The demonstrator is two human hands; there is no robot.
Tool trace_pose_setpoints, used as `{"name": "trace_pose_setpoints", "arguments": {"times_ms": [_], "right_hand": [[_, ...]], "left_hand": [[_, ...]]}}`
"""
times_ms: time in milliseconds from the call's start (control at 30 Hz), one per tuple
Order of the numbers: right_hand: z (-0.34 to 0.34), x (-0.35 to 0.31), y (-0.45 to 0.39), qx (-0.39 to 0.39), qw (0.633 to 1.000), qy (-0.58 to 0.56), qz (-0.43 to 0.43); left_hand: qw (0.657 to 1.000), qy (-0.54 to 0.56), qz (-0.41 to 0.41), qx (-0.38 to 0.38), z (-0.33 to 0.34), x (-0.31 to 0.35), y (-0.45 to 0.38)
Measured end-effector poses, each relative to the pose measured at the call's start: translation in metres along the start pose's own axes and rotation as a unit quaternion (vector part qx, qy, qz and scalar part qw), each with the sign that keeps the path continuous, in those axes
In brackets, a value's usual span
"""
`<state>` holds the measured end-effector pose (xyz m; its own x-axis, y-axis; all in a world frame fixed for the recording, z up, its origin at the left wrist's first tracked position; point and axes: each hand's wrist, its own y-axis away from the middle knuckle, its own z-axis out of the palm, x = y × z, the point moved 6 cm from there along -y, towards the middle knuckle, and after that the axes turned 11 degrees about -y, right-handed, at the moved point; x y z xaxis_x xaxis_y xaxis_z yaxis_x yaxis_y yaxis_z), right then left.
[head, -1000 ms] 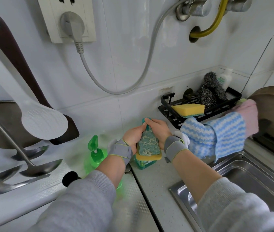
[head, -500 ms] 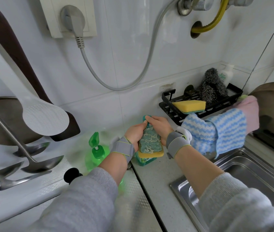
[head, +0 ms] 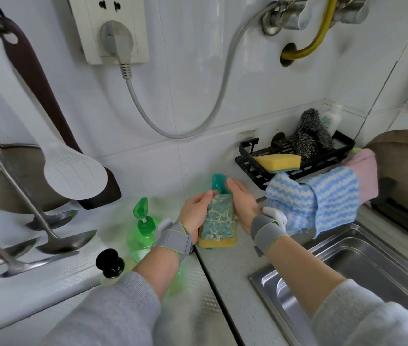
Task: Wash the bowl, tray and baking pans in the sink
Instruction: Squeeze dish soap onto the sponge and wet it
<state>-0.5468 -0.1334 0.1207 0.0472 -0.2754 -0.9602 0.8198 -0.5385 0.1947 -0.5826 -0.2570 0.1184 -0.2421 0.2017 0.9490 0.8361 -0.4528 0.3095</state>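
Head view: left hand [head: 194,213] curled round the left edge of a soapy sponge [head: 219,227], green scrub face up with white foam, yellow foam layer below. Right hand [head: 244,204] wraps a teal bottle [head: 217,183] behind the sponge, fingers curled over its neck, palm against the sponge's right edge. Both hands closed on these, held over the tabletop [head: 233,283] just left of the sink [head: 362,275]. Sink basin mostly cut off by the right arm; cannot tell whether bowl, tray or pans lie in it. Green dish soap bottle [head: 143,228], cap flipped open, stands beside the left wrist. Black rack [head: 250,168] on the wall holds a second yellow sponge [head: 277,162] and steel wool [head: 310,136]. Blue-white striped cloth [head: 322,201] hangs from the rack.
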Motion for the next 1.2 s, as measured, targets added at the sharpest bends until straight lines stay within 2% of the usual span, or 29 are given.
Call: {"name": "trace_pose_setpoints", "arguments": {"times_ms": [100,267,367,467,533,667,733,867,967,1067,1200], "right_hand": [[-0.015,0.012,0.034,0.033,0.999,0.029,0.011],[-0.042,0.040,0.123,0.043,0.981,-0.149,0.113],[-0.061,0.049,0.177,0.032,0.982,-0.152,0.108],[-0.101,0.049,0.225,0.088,0.988,-0.114,0.053],[-0.131,0.047,0.257,0.116,0.987,-0.101,0.040],[-0.209,0.044,0.331,0.165,0.978,-0.124,0.038],[-0.237,0.044,0.349,0.184,0.975,-0.120,0.029],[-0.283,0.047,0.377,0.234,0.963,-0.132,0.022],[-0.351,0.058,0.408,0.266,0.954,-0.137,0.029],[-0.399,0.063,0.418,0.280,0.953,-0.111,0.044],[-0.436,0.065,0.417,0.274,0.955,-0.090,0.068]], "left_hand": [[1.000,0.002,0.025,-0.008,0.005,-0.003,0.024],[0.997,0.008,0.062,-0.041,0.033,-0.011,0.064],[0.995,0.049,0.061,-0.067,0.058,-0.022,0.083],[0.986,0.053,0.010,-0.157,0.099,-0.040,0.109],[0.970,0.017,-0.049,-0.237,0.133,-0.057,0.128],[0.897,-0.071,-0.141,-0.412,0.217,-0.080,0.192],[0.870,-0.107,-0.156,-0.456,0.242,-0.088,0.210],[0.850,-0.145,-0.132,-0.488,0.284,-0.100,0.233],[0.822,-0.169,-0.146,-0.523,0.348,-0.116,0.275],[0.813,-0.150,-0.178,-0.534,0.388,-0.127,0.298],[0.828,-0.136,-0.196,-0.506,0.415,-0.141,0.300]]}}
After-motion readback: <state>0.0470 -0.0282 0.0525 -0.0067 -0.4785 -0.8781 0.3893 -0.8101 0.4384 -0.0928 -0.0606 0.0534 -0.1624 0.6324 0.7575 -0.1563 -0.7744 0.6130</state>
